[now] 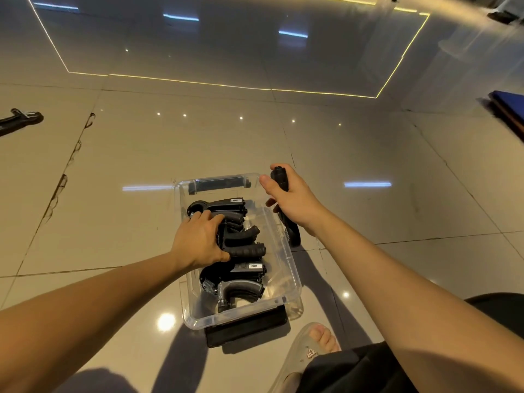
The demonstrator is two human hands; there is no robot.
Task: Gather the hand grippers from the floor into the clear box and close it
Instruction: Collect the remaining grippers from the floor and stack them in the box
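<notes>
On the floor [141, 165], a clear box [295, 282] holding hand grippers [241, 290].
Left hand [198, 242] grips one gripper [248, 249] inside; right hand [296, 198], fingers [266, 183] curled, holds another gripper [279, 178] alongside.

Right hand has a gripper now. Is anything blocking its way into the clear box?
Nothing visible. No lid covers the clear box. The left hand grips the packed grippers along the box's left side. The bare right side, beside the right hand and its held gripper, looks free.
</notes>
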